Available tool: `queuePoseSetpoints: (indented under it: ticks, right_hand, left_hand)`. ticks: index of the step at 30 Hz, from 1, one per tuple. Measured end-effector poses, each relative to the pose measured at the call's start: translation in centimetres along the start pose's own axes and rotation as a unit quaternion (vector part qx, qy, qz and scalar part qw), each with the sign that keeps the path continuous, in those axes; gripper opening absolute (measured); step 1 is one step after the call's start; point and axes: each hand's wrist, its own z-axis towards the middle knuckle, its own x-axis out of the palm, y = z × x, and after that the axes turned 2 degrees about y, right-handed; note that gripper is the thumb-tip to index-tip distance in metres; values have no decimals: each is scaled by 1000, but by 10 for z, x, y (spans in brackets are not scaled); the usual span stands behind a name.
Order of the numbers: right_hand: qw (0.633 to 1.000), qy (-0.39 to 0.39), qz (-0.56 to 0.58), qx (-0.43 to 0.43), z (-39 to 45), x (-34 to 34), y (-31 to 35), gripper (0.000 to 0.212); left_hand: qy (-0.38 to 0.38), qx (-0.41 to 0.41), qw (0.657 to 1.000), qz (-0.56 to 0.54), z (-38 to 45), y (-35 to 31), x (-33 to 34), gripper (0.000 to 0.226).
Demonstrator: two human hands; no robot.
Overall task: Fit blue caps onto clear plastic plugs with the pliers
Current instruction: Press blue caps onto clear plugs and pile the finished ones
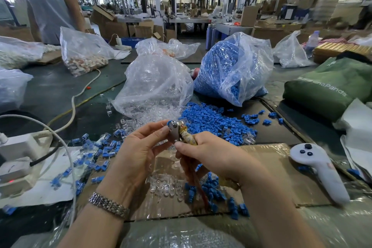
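A worker's right hand [203,153] curls round the worn, yellowish handles of the pliers [181,132], holding them above a cardboard sheet [269,169], while the left hand [138,147] pinches at the steel head with thumb and fingertips. A blue cap [170,122] shows at the tool's tip, just beside the left fingers; whether a clear plug sits under it cannot be told. The pliers' head is bare grey metal with a round pivot, the grips scuffed and mottled. A metal watch band [109,205] circles the left wrist. Below the hands, loose plugs [167,185] and caps [211,189] lie mixed on the cardboard; capped plugs [100,151] are scattered to the left. Beyond, a clear bag of plugs [155,84] stands beside a bag of blue caps [231,68], with more caps spilled between them and the hands. A white controller [320,169] lies at right, a power strip [18,147] at left, a green bag [330,86] at far right. A person in a blue shirt [48,0] stands at the table's far left.
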Motion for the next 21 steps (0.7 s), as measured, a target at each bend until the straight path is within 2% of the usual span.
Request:
queuePoseSetpoints:
  ticks: [7, 11, 14, 18, 21]
  right_hand:
    - [1000, -18, 3, 0, 1, 4, 0, 40]
    - [999, 14, 31, 5, 1, 4, 2, 42]
    - [1000, 17, 11, 17, -4, -7, 3, 46]
    - [993, -79, -77, 49, -10, -30, 3, 43]
    - [960, -169, -193, 112, -2, -48, -5, 37]
  left_hand:
    - [-5, 9, 1000, 13, -1, -1, 0, 20]
    - [-5, -2, 1000, -3, -1, -4, -1, 20]
    - [-7, -5, 999, -40, -1, -6, -4, 16]
    - [-3, -6, 998, -55, 0, -7, -10, 17]
    - [-18, -13, 999, -27, 1, -5, -13, 17]
